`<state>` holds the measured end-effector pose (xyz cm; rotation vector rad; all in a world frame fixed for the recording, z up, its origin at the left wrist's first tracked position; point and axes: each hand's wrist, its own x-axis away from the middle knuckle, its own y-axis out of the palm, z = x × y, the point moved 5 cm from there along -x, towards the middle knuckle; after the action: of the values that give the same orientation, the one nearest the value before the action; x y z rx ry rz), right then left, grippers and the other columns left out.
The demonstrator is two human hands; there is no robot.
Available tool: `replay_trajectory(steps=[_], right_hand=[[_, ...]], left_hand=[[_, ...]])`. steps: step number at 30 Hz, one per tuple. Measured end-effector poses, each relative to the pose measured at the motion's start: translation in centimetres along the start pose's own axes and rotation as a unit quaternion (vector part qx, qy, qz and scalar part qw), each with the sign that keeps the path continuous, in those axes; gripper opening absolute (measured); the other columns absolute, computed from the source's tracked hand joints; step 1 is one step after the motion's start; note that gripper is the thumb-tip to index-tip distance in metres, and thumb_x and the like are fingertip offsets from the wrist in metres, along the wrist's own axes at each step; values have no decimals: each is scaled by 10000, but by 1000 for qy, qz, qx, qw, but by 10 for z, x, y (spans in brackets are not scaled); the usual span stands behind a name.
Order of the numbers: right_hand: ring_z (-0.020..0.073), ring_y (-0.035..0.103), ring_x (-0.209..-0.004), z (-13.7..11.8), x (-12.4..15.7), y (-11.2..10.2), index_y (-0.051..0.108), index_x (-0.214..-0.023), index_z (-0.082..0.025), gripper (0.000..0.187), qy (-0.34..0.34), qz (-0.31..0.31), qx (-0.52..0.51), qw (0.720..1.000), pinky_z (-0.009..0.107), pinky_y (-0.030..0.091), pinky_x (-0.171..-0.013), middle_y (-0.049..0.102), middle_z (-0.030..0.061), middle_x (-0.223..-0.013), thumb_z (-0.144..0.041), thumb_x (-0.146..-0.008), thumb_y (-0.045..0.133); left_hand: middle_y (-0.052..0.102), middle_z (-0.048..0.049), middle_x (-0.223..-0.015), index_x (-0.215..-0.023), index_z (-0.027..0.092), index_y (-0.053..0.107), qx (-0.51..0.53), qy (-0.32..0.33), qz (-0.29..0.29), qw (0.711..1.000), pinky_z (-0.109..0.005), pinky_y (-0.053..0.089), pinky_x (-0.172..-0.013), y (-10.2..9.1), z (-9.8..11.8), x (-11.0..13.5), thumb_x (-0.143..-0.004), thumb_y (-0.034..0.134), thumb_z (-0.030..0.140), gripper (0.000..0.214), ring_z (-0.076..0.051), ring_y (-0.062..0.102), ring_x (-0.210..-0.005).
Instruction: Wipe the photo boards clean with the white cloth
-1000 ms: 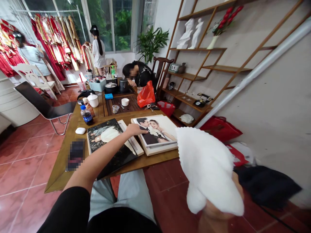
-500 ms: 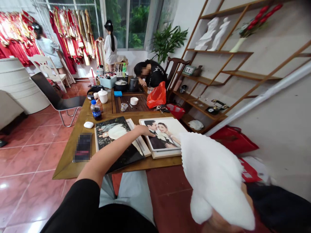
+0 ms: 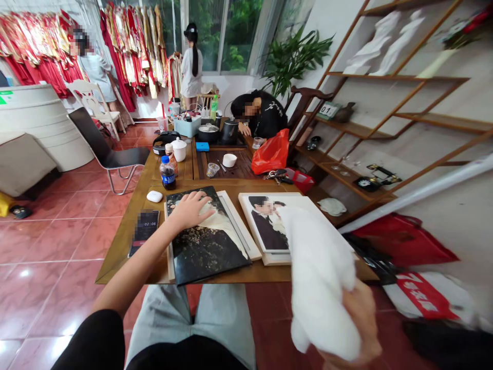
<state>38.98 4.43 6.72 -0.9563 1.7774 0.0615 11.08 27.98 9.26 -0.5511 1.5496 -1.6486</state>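
The left hand (image 3: pixel 190 209) lies flat, fingers spread, on the dark wedding photo (image 3: pixel 206 244) atop a white frame (image 3: pixel 246 237) on the wooden table (image 3: pixel 127 234). The right hand (image 3: pixel 358 321) grips a white cloth (image 3: pixel 318 267), raised over the near corner of the light framed portrait (image 3: pixel 265 228).

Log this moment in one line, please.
left hand: flat on dark photo | right hand: holds white cloth | light photo: alongside

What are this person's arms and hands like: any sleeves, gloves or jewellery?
Both hands are bare, without gloves. The left hand shows no ring, and its wrist no watch or band; a black sleeve covers that arm only above the elbow. Only part of the right hand shows past the white cloth; its arm is out of view.
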Motion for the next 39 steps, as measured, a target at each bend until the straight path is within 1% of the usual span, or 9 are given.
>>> replay_trajectory(steps=[1,3,5,9,12,16,22,33,39], right_hand=[[409,599,-1099,-13,-8,10,613,-1281,-313,465,-72,-5,-5,997,579,524,-786,578,143,-1233,-542,-885,531],[400,567,-1163,-37,-24,41,588,-1346,-259,522,-166,-76,18,983,614,481,-907,549,171,-1295,-527,-903,530],[375,562,-1166,-56,-38,76,603,-1344,-237,531,-203,-148,42,967,593,448,-971,558,169,-1296,-515,-894,553],[350,540,-1209,-72,-42,137,616,-1367,-247,576,-175,-318,71,929,555,363,-1066,591,152,-1317,-390,-810,660],[364,507,-1268,-67,-35,159,609,-1380,-269,658,-120,-385,72,912,563,331,-1085,571,157,-1371,-380,-738,709],[399,437,-1355,-61,-31,163,607,-1383,-262,695,-103,-390,82,911,605,295,-1096,515,175,-1441,-363,-704,717],[405,430,-1364,-67,-29,163,626,-1366,-280,668,-104,-397,85,908,613,267,-1110,546,154,-1408,-372,-710,707],[385,430,-1376,-107,-18,182,618,-1349,-345,746,-152,-434,11,888,596,212,-1131,554,124,-1445,-625,-669,742],[359,445,-1377,-100,-16,177,624,-1334,-341,711,-160,-406,15,900,557,209,-1142,584,114,-1412,-632,-694,728]], left_hand=[[521,-101,-1470,-1383,246,567,2,-3,2,1000,-465,334,-1154,1,-11,5,-1022,422,522,477,-296,464,-1354],[499,-68,-1513,-1427,294,542,16,-14,-3,1000,-467,317,-1171,6,-28,12,-1027,406,507,473,-281,440,-1388],[495,-46,-1531,-1439,327,539,34,-16,-17,999,-473,294,-1188,15,-36,15,-1019,418,500,469,-279,426,-1409],[463,-32,-1573,-1467,347,514,67,-22,-21,997,-505,217,-1227,27,-37,20,-999,461,487,491,-303,363,-1469],[442,-17,-1592,-1479,366,498,93,-25,-11,995,-514,151,-1249,30,-34,24,-995,486,466,495,-301,319,-1502],[426,-21,-1603,-1484,355,502,122,-27,-4,992,-517,107,-1257,32,-32,27,-992,501,465,504,-316,289,-1520],[402,8,-1617,-1489,377,487,120,-47,-10,992,-494,87,-1264,36,-32,27,-993,489,479,507,-297,258,-1534],[366,-14,-1637,-1526,362,444,114,-32,-34,992,-520,113,-1254,35,-35,26,-1011,464,445,522,-319,241,-1540],[334,-1,-1652,-1543,364,410,93,-28,-43,994,-511,104,-1254,34,-33,27,-1021,437,457,531,-313,228,-1543]])
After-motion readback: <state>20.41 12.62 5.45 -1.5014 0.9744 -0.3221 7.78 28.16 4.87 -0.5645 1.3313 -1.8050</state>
